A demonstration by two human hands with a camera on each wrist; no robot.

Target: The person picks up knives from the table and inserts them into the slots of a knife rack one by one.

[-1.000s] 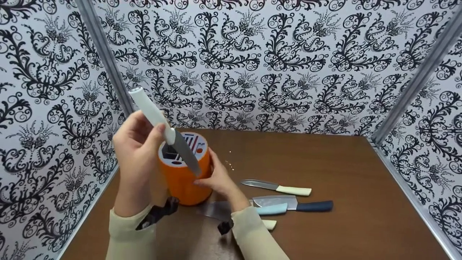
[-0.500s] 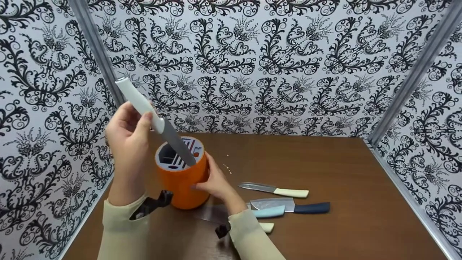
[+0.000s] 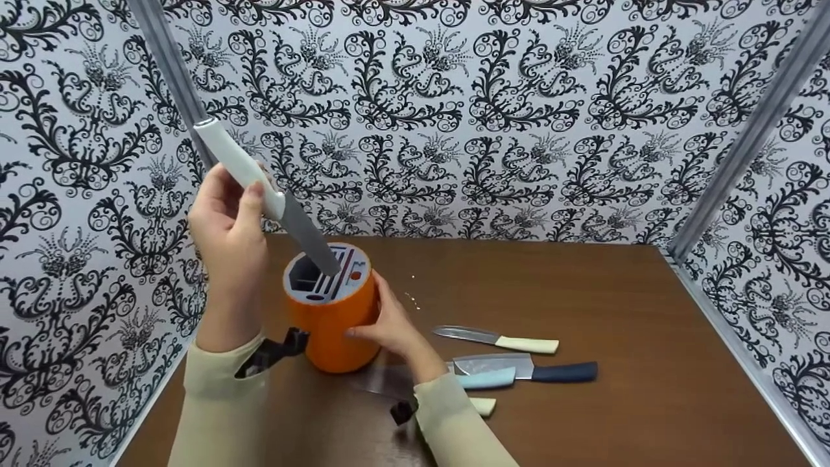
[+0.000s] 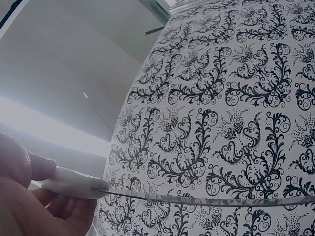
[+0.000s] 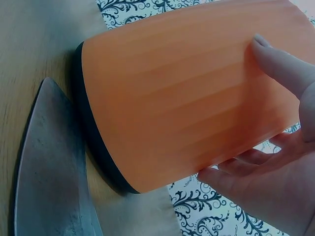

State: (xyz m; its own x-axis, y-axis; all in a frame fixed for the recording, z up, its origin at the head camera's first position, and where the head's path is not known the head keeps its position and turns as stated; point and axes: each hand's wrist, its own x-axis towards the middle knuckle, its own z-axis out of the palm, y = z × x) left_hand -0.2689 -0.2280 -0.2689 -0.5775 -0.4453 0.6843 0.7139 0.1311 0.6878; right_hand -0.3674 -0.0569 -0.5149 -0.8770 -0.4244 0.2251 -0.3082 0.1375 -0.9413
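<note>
My left hand (image 3: 230, 237) pinches the white handle of a knife (image 3: 237, 155) between thumb and fingers. The blade slants down to the right, its tip over the slotted top of an orange knife block (image 3: 340, 331). In the left wrist view the knife (image 4: 74, 183) shows edge-on, with the thumb along its handle. My right hand (image 3: 392, 327) grips the side of the block, thumb at the front. From the right wrist, the orange block (image 5: 187, 93) stands on a black base, with the right hand's (image 5: 280, 172) fingers curled round its wall.
Right of the block lie a cream-handled knife (image 3: 528, 344), a navy-handled knife (image 3: 564, 371) and a light-blue-handled knife (image 3: 489, 377). Another cream handle (image 3: 484, 406) shows beside the right sleeve. A wide blade (image 5: 54, 167) lies close to the block's base. Patterned walls enclose the brown table (image 3: 648, 311).
My left hand has raised the knife up and to the left. Its tip has gone from in front of the block to over the slots. The right hand stays on the block.
</note>
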